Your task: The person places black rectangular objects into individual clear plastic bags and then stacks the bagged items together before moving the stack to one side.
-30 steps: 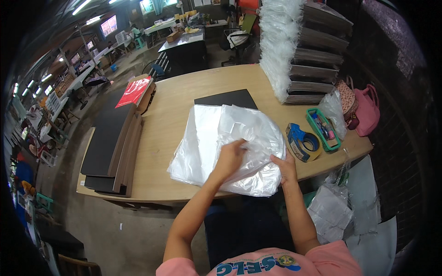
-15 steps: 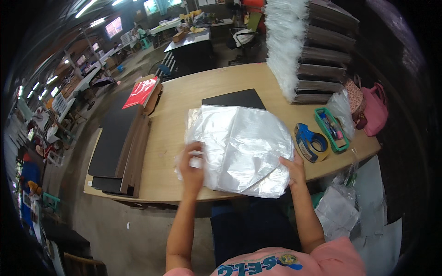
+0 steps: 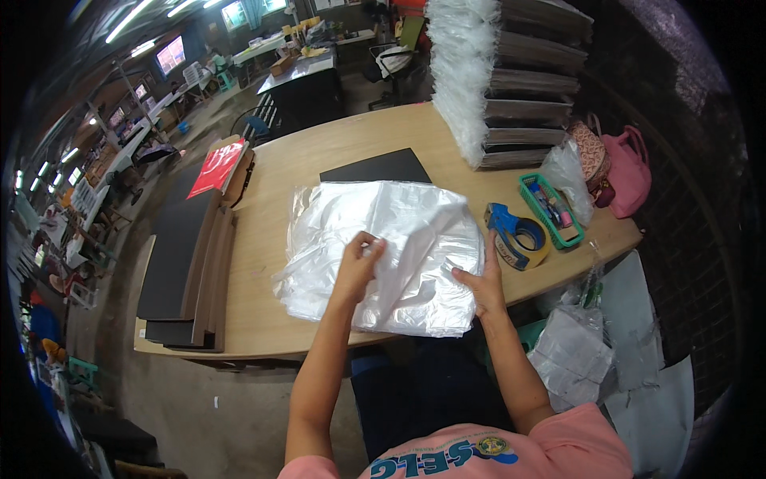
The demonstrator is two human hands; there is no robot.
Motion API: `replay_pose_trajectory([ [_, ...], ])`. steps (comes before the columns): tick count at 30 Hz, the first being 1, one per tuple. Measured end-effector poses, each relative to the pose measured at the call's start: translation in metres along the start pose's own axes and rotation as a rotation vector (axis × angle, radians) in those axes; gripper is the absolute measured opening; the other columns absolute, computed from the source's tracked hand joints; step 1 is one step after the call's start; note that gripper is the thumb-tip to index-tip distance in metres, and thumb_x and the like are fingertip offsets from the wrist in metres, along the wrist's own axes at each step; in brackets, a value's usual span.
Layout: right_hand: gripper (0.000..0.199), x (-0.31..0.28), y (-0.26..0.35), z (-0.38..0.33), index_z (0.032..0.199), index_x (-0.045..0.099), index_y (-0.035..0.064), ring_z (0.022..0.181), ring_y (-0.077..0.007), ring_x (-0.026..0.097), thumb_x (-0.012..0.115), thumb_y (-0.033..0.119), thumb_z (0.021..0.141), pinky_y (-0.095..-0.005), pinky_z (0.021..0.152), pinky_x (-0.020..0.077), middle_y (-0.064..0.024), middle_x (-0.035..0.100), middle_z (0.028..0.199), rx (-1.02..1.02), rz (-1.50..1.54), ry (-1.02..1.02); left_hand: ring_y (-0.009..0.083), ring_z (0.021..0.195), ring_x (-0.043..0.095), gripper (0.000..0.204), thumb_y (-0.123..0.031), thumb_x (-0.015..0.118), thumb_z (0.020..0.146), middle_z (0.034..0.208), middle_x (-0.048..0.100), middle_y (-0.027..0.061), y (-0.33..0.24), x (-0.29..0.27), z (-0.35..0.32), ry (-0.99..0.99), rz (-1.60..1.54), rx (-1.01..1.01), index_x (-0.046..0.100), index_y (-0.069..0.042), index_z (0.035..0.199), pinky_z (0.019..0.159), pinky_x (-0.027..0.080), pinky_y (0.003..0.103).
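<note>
Plastic bags (image 3: 399,239), clear, crinkled, stacked flat

Clear plastic bags (image 3: 399,247) (crumpled) on table

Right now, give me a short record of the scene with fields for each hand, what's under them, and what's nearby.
left hand: pinching a fold of the top plastic bag
right hand: flat on the bag pile's right edge
surface: wooden table
under pile: black sheet
right of pile: blue tape dispenser, green basket
left side: stack of dark boards
far right: tall stack of bagged items
</note>
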State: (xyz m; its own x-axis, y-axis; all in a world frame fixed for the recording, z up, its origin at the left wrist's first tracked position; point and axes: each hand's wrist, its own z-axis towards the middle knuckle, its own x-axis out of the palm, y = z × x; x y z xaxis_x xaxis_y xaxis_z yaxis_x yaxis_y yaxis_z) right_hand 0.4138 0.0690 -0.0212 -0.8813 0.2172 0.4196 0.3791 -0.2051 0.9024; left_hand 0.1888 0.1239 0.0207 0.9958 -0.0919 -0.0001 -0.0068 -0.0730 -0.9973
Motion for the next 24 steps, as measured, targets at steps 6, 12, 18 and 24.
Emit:
replay_pose_trajectory([
  [6, 0.074, -0.008, -0.008, 0.002, 0.136, 0.042, 0.0050, 0.104, -0.0163, 0.055, 0.064, -0.014, 0.067, -0.0281, 0.092, 0.0442, -0.0138, 0.050, 0.127, -0.038, -0.045, 0.034, 0.0043, 0.060, 0.053, 0.016, -0.018, 0.061, 0.089, 0.076, 0.058, 0.0006, -0.026, -0.019, 0.002, -0.040, -0.383, 0.147, 0.050, -0.006, 0.093, 0.046, 0.040, 0.018],
  [12, 0.036, -0.013, -0.007, 0.004, 0.109, 0.060, -0.0083, 0.082, -0.0156, 0.062, 0.059, 0.022, 0.090, -0.0255, 0.075, 0.0491, -0.0129, 0.065, 0.097, 0.271, 0.082, 0.050, 0.0134, 0.076, 0.056, 0.008, -0.006, 0.064, 0.078, 0.078, 0.060, 0.0052, -0.022, 0.020, -0.015, 0.020, 0.352, 0.462, 0.059, -0.002, 0.083, 0.069, 0.046, 0.029],
  [18, 0.025, -0.021, -0.009, 0.010, 0.091, 0.064, -0.0020, 0.071, -0.0127, 0.060, 0.064, 0.022, 0.086, -0.0246, 0.066, 0.0477, -0.0074, 0.064, 0.084, 0.259, 0.004, 0.064, 0.0336, 0.084, 0.059, 0.019, -0.019, 0.067, 0.080, 0.091, 0.061, 0.0156, 0.000, 0.081, -0.053, 0.270, 0.659, 0.724, 0.060, -0.001, 0.085, 0.073, 0.048, 0.038],
  [24, 0.025, -0.029, -0.016, 0.017, 0.100, 0.059, -0.0090, 0.083, -0.0231, 0.062, 0.054, 0.011, 0.085, -0.0323, 0.076, 0.0493, -0.0163, 0.062, 0.095, 0.336, 0.228, 0.065, 0.0342, 0.083, 0.058, 0.030, -0.026, 0.070, 0.075, 0.087, 0.056, 0.0158, -0.002, 0.098, -0.039, -0.134, 0.726, 0.543, 0.057, -0.001, 0.084, 0.071, 0.047, 0.042],
])
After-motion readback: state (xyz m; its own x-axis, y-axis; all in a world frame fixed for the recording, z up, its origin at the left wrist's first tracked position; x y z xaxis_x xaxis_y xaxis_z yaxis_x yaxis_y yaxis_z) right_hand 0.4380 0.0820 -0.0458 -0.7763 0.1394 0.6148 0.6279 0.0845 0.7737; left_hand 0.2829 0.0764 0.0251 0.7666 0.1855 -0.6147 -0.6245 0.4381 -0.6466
